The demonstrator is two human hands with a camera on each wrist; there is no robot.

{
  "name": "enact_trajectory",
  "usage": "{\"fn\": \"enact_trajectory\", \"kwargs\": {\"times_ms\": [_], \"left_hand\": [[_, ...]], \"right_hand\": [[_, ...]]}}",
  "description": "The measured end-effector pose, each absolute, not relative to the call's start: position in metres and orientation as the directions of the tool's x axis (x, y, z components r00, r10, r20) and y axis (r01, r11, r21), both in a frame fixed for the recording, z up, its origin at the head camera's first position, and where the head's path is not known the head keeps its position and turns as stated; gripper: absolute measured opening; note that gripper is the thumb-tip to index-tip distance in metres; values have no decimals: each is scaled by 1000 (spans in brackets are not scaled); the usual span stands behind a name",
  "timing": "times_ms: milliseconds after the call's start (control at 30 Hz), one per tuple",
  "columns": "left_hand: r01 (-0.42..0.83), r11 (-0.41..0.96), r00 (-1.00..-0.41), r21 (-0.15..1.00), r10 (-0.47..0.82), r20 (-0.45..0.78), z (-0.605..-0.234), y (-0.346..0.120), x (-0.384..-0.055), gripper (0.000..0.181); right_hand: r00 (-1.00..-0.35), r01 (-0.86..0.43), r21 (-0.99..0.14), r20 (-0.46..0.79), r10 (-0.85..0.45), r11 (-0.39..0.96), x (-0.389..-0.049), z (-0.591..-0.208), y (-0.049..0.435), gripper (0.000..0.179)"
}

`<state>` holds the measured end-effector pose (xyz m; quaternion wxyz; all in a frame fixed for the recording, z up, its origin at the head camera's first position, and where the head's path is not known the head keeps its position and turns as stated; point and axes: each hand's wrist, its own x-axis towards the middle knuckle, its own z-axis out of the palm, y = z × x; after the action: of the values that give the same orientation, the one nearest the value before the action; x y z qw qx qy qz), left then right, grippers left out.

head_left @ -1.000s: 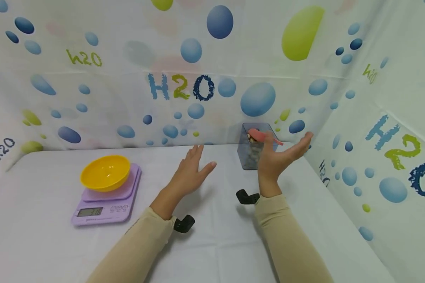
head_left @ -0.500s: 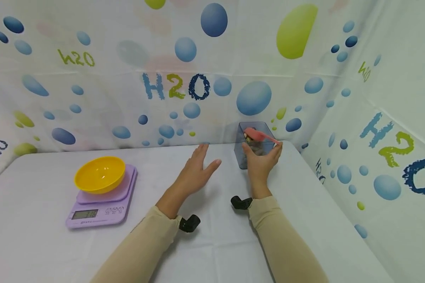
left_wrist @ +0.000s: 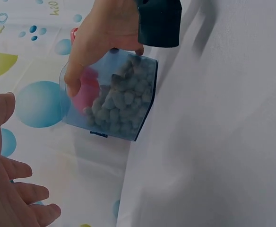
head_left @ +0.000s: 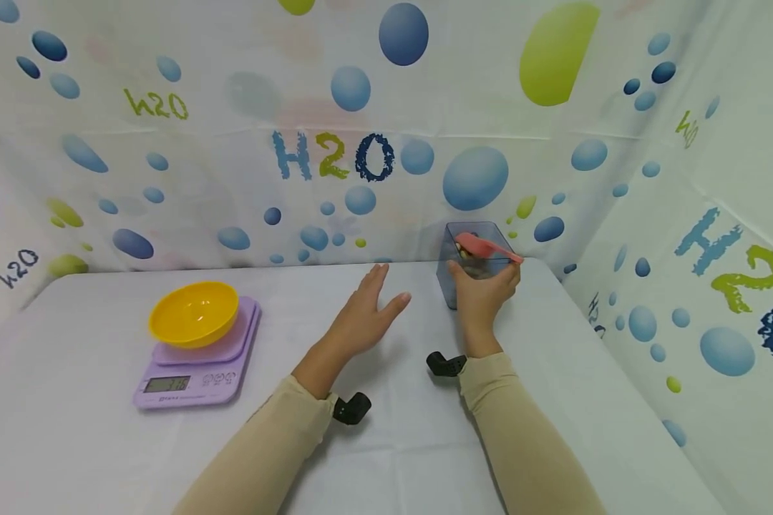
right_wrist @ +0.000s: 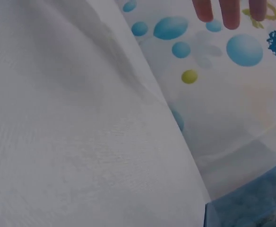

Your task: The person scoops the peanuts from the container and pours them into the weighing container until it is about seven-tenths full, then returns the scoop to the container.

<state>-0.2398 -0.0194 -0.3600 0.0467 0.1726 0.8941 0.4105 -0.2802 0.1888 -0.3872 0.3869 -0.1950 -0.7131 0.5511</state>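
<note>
My right hand (head_left: 483,304) grips the near side of a translucent blue-grey square container (head_left: 447,285), thumb on the left and fingers on the right. In the left wrist view, small pebble-like pieces (left_wrist: 119,104) show through its wall; their exact kind is unclear. A pink scoop (head_left: 479,246) lies on them, its handle reaching over the right rim near my fingers. My left hand (head_left: 361,318) hovers above the table left of the container, fingers extended and holding nothing. Only a corner of the container (right_wrist: 251,208) shows in the right wrist view.
A yellow bowl (head_left: 195,315) sits on a lilac kitchen scale (head_left: 219,383) at the left, its display lit with digits. The white-covered table (head_left: 393,472) meets a patterned curtain (head_left: 245,172) behind, and another sheet hangs on the right.
My right hand has come from a raised, open pose beside the container to gripping it. My left hand has shifted slightly right. The bowl and scale have stayed put.
</note>
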Motion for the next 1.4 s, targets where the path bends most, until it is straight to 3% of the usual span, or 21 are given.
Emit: {"fn": "enact_trajectory", "kwargs": {"times_ms": [167,367,567,867,1200,1400], "left_hand": [[266,599,-939,755,338,62,-361,-25,-240,84],[247,576,-938,779,343,44,-362,-32,-240,86],[227,552,-941,802,335,36,-359,-40,-242,85],[166,537,-945,827,327,-23,-362,-56,-245,87],[217,481,-924,849,382,19,-356,-59,-248,97],[240,441,-910,865,413,41,-355,-58,-247,96]], "right_hand": [[-689,-153,-931,341,640,331,-281,-390,201,109],[-900,-118,-972,192,392,205,-279,-390,218,102],[-980,-109,-980,134,149,165,-281,-385,222,94],[-985,-104,-990,91,-145,90,-279,-383,221,105],[-912,-116,-993,115,-393,-21,-273,-382,216,110],[-873,-99,-995,102,-478,-32,-269,-382,215,113]]}}
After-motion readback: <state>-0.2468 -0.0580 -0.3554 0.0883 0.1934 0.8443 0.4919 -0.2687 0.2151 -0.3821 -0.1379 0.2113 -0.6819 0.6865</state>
